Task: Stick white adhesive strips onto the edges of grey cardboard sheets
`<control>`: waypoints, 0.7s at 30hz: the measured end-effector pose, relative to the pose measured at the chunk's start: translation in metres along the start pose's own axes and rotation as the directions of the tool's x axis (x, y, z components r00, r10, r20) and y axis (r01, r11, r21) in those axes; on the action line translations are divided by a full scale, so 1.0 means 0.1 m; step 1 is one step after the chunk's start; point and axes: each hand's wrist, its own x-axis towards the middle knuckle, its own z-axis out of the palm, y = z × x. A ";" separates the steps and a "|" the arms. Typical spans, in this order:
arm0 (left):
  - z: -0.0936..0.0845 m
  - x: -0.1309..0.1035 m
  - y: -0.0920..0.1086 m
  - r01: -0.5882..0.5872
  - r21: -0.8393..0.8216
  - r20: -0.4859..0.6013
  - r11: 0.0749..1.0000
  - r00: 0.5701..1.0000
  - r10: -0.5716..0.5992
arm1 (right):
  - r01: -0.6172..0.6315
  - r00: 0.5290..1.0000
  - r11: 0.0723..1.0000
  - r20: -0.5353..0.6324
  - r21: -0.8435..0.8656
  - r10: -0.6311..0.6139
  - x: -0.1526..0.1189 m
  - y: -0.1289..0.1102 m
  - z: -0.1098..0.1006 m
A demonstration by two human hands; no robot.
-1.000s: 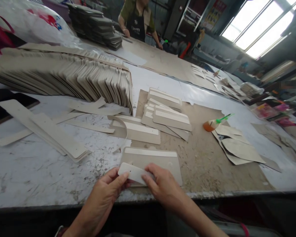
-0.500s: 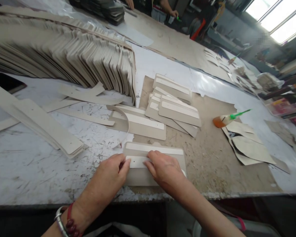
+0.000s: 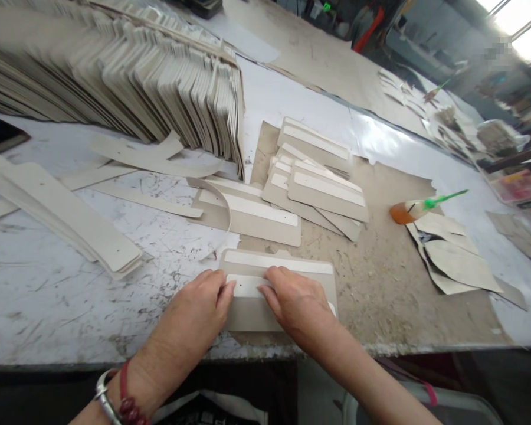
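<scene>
Close to the front edge of the table lies a flat beige rectangular panel with rounded corners. Across its upper part runs one pale strip. A second pale strip, marked with a small dark hole, lies below and parallel to it. My left hand pinches the left end of this lower strip between thumb and bent fingers. Farther right, my right hand is closed over the same strip, thumb below and fingertips above, pressing it to the panel. The strip's right part is mostly hidden beneath that hand.
Beyond my hands lie overlapping panels with strips. A long row of upright panels fills the back left. Loose strips lie at left. A green-tipped bottle of amber liquid rests beside cut pieces at right.
My hands keep nearly the same hold on the lower strip. The camera view has tilted down slightly, and the other person's hands at the far table have left the view.
</scene>
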 end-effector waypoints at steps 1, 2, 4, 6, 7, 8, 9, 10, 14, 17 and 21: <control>0.00 0.00 -0.01 -0.009 0.008 -0.002 1.000 1.000 0.009 | 0.001 1.000 1.000 0.000 -0.001 -0.001 0.00 0.00 0.00; 0.01 0.01 -0.01 -0.018 0.017 -0.004 1.000 1.000 0.018 | -0.001 1.000 1.000 0.002 -0.003 0.001 0.00 -0.01 0.00; 0.02 0.01 -0.03 -0.043 0.035 -0.007 0.998 0.999 0.044 | -0.004 1.000 1.000 0.003 -0.008 0.004 0.00 -0.01 0.00; 0.04 0.01 -0.04 -0.069 0.057 -0.012 0.996 0.997 0.070 | -0.001 1.000 1.000 -0.002 -0.016 0.001 0.00 -0.02 0.01; 0.04 0.01 -0.04 -0.081 0.070 -0.014 0.994 0.997 0.082 | -0.001 1.000 1.000 -0.008 -0.021 0.001 0.00 -0.03 0.01; 0.05 0.01 -0.04 -0.088 0.083 -0.015 0.993 0.996 0.090 | 0.000 1.000 1.000 -0.017 -0.026 0.000 0.00 -0.03 0.01; 0.04 0.00 -0.04 -0.092 0.096 -0.015 0.991 0.995 0.094 | -0.002 1.000 1.000 -0.026 -0.030 0.001 0.00 -0.04 0.01; 0.04 -0.01 -0.03 -0.092 0.109 -0.014 0.990 0.996 0.094 | -0.005 1.000 0.999 -0.028 -0.035 0.004 0.00 -0.04 0.01; 0.02 -0.03 0.02 -0.080 0.145 0.015 0.986 0.997 0.079 | -0.012 1.000 0.998 -0.021 -0.056 0.011 -0.01 -0.07 0.02; 0.01 -0.03 0.04 -0.063 0.176 0.021 0.982 0.998 0.060 | -0.006 0.999 0.998 -0.045 -0.058 0.004 -0.01 -0.07 0.04; 0.02 -0.02 0.05 -0.079 0.220 0.022 0.972 0.997 0.076 | 0.007 0.997 0.998 -0.081 -0.056 -0.012 -0.02 -0.07 0.06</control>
